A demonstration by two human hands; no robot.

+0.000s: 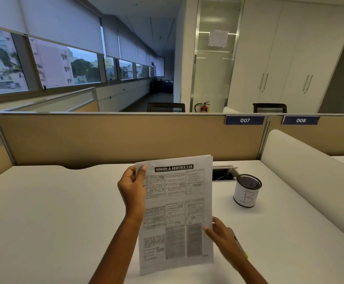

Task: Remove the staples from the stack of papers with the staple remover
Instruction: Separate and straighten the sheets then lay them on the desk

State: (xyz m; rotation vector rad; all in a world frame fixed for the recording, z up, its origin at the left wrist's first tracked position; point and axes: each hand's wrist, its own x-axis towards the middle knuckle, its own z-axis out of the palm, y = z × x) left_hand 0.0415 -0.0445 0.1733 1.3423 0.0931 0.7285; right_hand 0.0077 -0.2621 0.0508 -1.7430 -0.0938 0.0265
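Note:
A stack of printed papers [175, 214] headed "GOODS & SERVICE TAX" is held up above the white desk [54, 212], facing me. My left hand [133, 187] pinches its upper left corner, thumb on the front. My right hand [221, 236] holds the lower right edge, thumb on the front sheet. A thin object with a yellow-green tip [241, 248] shows behind my right hand; I cannot tell whether it is the staple remover. No staple is visible at this distance.
A black mesh pen cup [247, 190] with a white label marked "B" stands on the desk to the right. Behind the papers is a cable cutout [223, 173]. A tan partition [126, 138] closes the back, a white divider [302, 167] the right.

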